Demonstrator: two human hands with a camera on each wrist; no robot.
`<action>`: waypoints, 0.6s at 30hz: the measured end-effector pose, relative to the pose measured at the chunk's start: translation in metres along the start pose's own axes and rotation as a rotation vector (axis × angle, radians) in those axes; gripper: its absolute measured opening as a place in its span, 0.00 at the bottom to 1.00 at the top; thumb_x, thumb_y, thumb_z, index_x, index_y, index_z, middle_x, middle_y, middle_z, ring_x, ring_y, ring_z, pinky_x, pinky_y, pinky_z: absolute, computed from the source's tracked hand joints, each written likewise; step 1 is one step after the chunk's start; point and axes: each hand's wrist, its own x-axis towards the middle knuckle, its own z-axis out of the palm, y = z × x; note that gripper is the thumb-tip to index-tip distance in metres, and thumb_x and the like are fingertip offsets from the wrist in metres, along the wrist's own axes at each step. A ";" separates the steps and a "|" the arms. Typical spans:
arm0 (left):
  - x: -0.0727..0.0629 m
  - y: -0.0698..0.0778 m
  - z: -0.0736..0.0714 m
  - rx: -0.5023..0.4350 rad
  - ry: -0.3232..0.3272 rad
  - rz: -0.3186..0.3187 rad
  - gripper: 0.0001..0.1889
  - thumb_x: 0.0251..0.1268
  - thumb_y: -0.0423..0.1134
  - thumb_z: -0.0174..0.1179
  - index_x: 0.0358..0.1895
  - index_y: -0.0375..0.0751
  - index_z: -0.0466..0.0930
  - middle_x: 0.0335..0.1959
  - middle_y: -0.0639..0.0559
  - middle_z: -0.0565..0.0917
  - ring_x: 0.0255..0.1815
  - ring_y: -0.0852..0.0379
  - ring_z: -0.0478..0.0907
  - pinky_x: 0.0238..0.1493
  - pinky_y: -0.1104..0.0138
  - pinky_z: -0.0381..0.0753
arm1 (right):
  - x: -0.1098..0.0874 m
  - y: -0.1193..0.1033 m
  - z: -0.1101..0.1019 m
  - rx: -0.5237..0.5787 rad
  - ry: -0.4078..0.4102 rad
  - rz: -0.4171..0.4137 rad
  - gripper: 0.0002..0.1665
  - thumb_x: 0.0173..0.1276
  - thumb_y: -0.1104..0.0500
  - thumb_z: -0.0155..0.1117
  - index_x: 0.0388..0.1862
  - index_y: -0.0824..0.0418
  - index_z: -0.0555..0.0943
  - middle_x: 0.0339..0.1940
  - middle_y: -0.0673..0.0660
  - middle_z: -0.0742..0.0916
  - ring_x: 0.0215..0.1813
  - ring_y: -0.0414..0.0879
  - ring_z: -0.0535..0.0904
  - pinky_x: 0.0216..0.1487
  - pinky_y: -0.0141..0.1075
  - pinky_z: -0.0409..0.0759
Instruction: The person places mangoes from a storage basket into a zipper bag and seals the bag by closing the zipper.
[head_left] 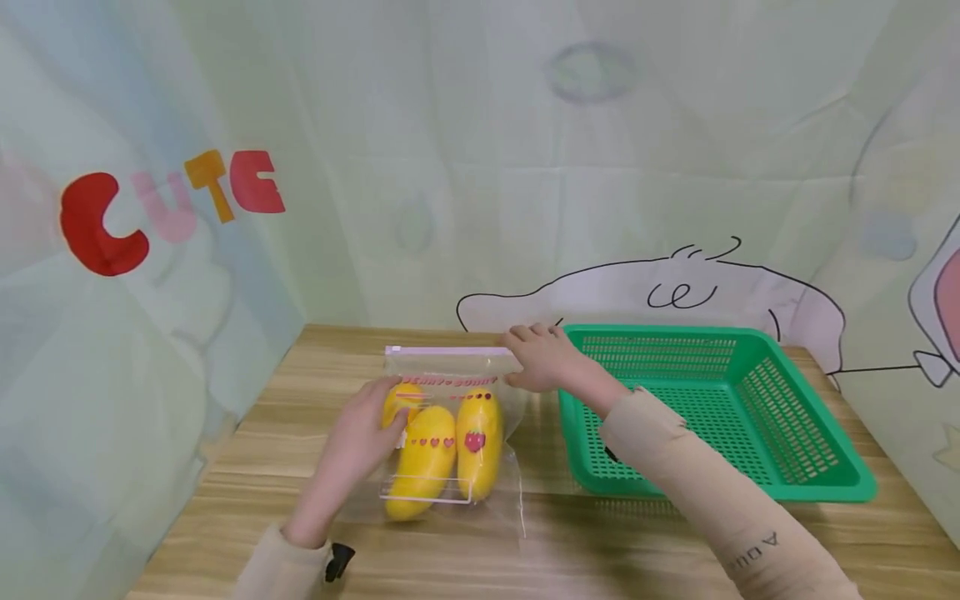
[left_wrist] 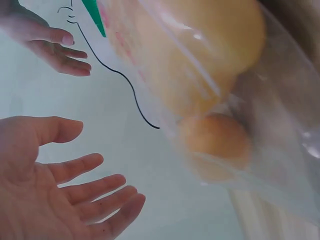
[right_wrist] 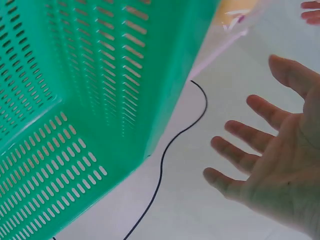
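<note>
A clear zip bag [head_left: 450, 364] with a lilac slider strip and red printing lies on the table. Inside it are three yellow mangoes [head_left: 482, 467], one partly covered by my left hand. That left hand [head_left: 365, 425] is at the bag's left side with its fingers over the plastic in the head view; its fingers [left_wrist: 100, 187] are spread and relaxed in the left wrist view. At the bag's upper right corner, beside the lilac strip, is my right hand [head_left: 542, 357]. The right wrist view shows its fingers [right_wrist: 242, 155] extended and apart, pinching nothing.
A green plastic basket [head_left: 858, 475] with slotted walls stands to the right, its left rim close to my right hand. The wooden table [head_left: 262, 467] backs onto a printed cloth [head_left: 450, 125], and more cloth hangs along the left.
</note>
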 end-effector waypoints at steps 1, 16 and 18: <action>0.001 0.004 -0.001 0.004 0.004 0.009 0.27 0.66 0.39 0.57 0.66 0.33 0.67 0.67 0.33 0.69 0.67 0.33 0.67 0.66 0.39 0.67 | -0.003 0.001 -0.001 0.007 -0.009 -0.001 0.38 0.69 0.42 0.57 0.74 0.51 0.60 0.77 0.57 0.63 0.77 0.59 0.56 0.77 0.60 0.51; 0.006 0.038 0.003 0.075 0.062 0.062 0.31 0.64 0.42 0.60 0.69 0.36 0.64 0.71 0.32 0.63 0.71 0.33 0.62 0.65 0.36 0.66 | -0.041 0.011 0.005 0.062 0.100 0.028 0.41 0.68 0.41 0.57 0.76 0.46 0.56 0.79 0.59 0.59 0.78 0.63 0.52 0.76 0.65 0.47; 0.006 0.041 0.004 0.087 0.066 0.067 0.32 0.64 0.43 0.60 0.69 0.36 0.64 0.72 0.32 0.62 0.71 0.33 0.62 0.65 0.35 0.66 | -0.046 0.012 0.006 0.070 0.130 0.037 0.41 0.68 0.41 0.57 0.76 0.46 0.56 0.79 0.59 0.59 0.78 0.62 0.52 0.76 0.64 0.47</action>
